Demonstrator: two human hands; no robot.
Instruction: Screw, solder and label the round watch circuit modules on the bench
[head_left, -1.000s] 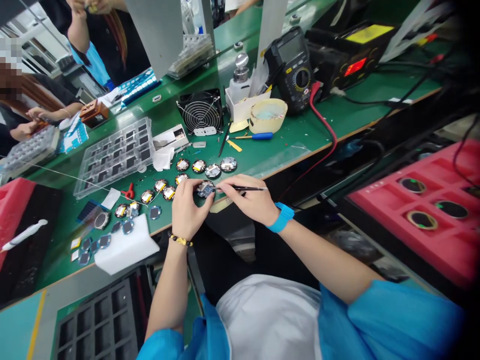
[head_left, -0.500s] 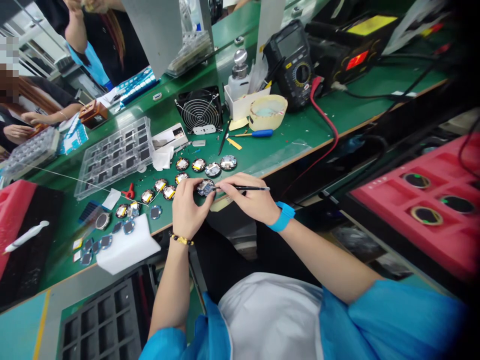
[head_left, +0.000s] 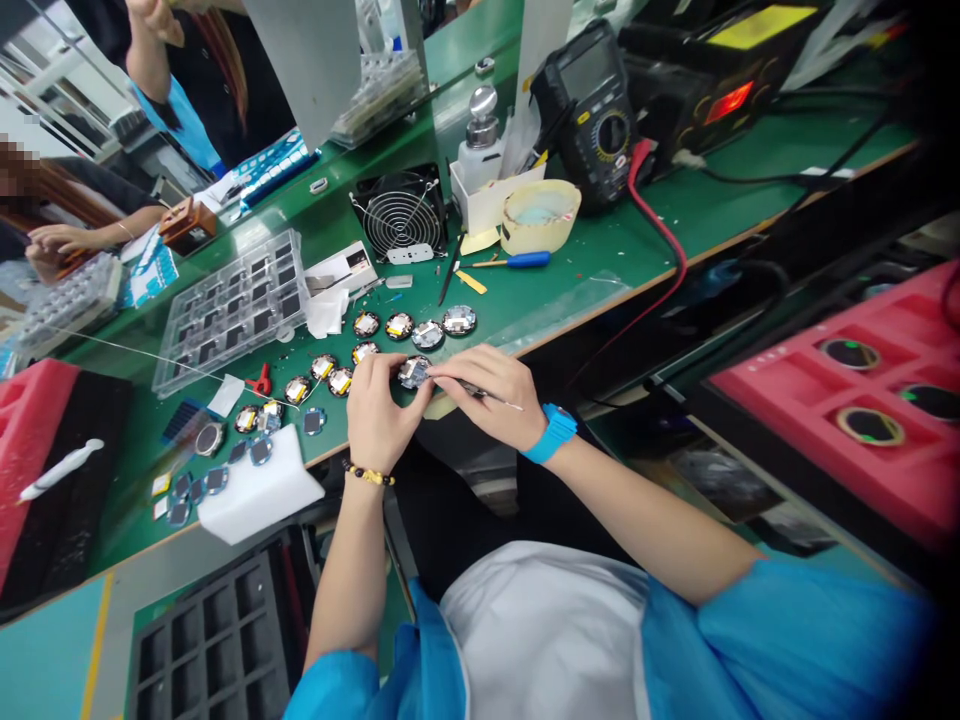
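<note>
My left hand (head_left: 380,412) is closed round the near side of a round watch module (head_left: 413,372) with a silvery circuit board facing up, held at the bench edge. In my right hand (head_left: 501,398) is a pair of thin dark tweezers (head_left: 491,398), pinched between thumb and fingers. The right fingertips are at the module's right side; the tweezers' tips are too small to make out. Just beyond lie several similar round modules, among them one with a silver top (head_left: 427,335) and one with a yellow-edged battery (head_left: 340,381).
A blue screwdriver (head_left: 529,260), a fan (head_left: 403,220), a tape roll (head_left: 541,218) and a multimeter (head_left: 592,120) stand behind. Left are a clear compartment tray (head_left: 232,310), red pliers (head_left: 261,380) and white foam (head_left: 262,495). A red foam tray (head_left: 795,385) is at right. Co-workers sit across.
The tweezers have tilted in my right hand, their rear end dropping lower. My left hand keeps its hold on the module. The view has shifted slightly.
</note>
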